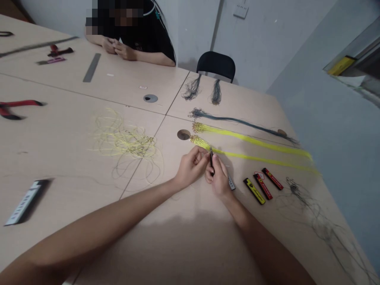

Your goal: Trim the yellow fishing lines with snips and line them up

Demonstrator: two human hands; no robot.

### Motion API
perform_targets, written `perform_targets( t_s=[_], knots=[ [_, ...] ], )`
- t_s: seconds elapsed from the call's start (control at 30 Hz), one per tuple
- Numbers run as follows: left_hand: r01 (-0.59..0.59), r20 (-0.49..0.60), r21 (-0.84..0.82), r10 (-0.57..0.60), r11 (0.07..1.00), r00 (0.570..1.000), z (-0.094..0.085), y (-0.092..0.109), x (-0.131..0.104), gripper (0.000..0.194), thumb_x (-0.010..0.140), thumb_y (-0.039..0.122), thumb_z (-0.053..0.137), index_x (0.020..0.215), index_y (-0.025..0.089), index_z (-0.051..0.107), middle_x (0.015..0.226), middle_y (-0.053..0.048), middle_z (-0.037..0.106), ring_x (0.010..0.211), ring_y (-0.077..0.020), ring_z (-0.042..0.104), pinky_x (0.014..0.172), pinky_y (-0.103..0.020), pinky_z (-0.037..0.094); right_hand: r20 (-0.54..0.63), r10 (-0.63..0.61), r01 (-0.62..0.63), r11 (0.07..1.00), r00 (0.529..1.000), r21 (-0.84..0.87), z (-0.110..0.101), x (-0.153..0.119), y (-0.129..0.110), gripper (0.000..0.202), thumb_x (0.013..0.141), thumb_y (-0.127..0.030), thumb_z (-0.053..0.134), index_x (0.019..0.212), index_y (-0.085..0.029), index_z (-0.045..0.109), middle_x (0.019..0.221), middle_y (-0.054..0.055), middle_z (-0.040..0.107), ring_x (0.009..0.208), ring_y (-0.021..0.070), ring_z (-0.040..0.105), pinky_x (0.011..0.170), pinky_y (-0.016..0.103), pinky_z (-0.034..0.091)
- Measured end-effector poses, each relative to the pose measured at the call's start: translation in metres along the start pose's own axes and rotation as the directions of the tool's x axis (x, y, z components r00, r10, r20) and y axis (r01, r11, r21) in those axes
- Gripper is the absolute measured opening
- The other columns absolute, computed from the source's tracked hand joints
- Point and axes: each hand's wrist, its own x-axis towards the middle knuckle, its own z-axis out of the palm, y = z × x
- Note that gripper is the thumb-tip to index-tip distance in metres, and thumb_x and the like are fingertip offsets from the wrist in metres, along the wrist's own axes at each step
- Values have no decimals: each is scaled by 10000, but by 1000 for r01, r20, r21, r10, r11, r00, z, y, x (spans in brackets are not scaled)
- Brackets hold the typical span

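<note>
My left hand (192,166) is closed in a pinch near the middle of the table. What its fingertips hold is too small to make out. Right beside it, my right hand (219,174) is closed around a slim black tool (211,160) with a metal tip pointing up. The tip almost meets the left fingertips. Just beyond both hands lies a bundle of yellow line (237,155) with small gold-coloured ends. Another yellow bundle (252,138) runs alongside it. The end of a white-labelled lighter (231,183) shows from behind my right hand.
Loose yellow lines (130,142) lie left of my hands. Lighters (263,186) and tangled dark lines (323,225) are at right, a white lighter (25,204) and red-handled pliers (18,107) at left. Behind the bundles is a table hole (183,135). A person (127,51) sits across.
</note>
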Motion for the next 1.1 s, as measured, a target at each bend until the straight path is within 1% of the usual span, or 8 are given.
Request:
perform_targets(
  t_s=[0.2,0.4,0.6,0.7,0.83,0.9,1.0,1.1],
  knots=[
    [4,18,2,-4,1000,1000,0,-1,0,162,907,319,571,808,191,561,505,97,327,446,-72,294,445,-195,245,25,2,-2,1000,1000,1,1,0,-2,616,739,-756,602,605,-228,314,465,-103,268,340,29,187,335,190,127],
    [-3,24,22,2,1000,1000,-1,1,1,149,904,305,569,809,191,565,505,96,333,447,-71,301,450,-196,246,38,6,-6,1000,999,-7,-1,1,-1,593,781,-735,572,602,-230,318,467,-99,262,341,34,185,335,195,125],
    [-21,33,38,20,999,999,-1,0,1,151,903,297,571,794,192,567,510,94,331,451,-71,298,451,-200,245,34,3,-3,1000,999,-3,-1,1,-1,614,763,-751,583,592,-230,306,464,-101,259,339,31,180,332,196,127],
    [-19,31,52,17,998,999,-1,1,1,170,903,308,575,781,191,563,512,90,338,457,-73,302,456,-202,248,23,-6,6,1000,1000,5,0,1,-1,611,751,-749,600,605,-229,315,479,-103,269,342,28,174,332,195,120],
    [-7,30,52,6,999,1000,-1,1,0,182,904,327,579,785,190,568,511,88,347,458,-72,306,458,-202,251,15,-23,23,1000,1000,-4,-1,1,1,561,768,-721,610,657,-230,362,501,-107,274,352,36,184,336,196,117],
    [-9,14,30,9,1000,1000,-1,2,0,186,906,337,583,791,192,568,505,91,340,453,-73,298,454,-206,244,14,-25,25,1000,1000,-12,-1,1,2,535,778,-704,612,681,-230,383,509,-108,279,358,38,193,339,196,122],
    [-15,-43,-17,14,1000,999,0,2,0,211,901,376,598,798,196,563,505,91,334,451,-77,291,456,-218,241,21,-9,9,1000,1000,-15,-2,1,2,506,783,-679,618,706,-226,407,527,-108,295,362,34,195,342,192,127],
    [23,-107,-75,-31,997,994,-1,2,2,250,900,423,599,795,201,551,514,85,348,460,-85,297,469,-231,249,25,7,-7,1000,1000,-7,-1,-1,-2,463,776,-657,626,766,-217,478,536,-113,307,359,31,178,341,188,121]
  ],
)
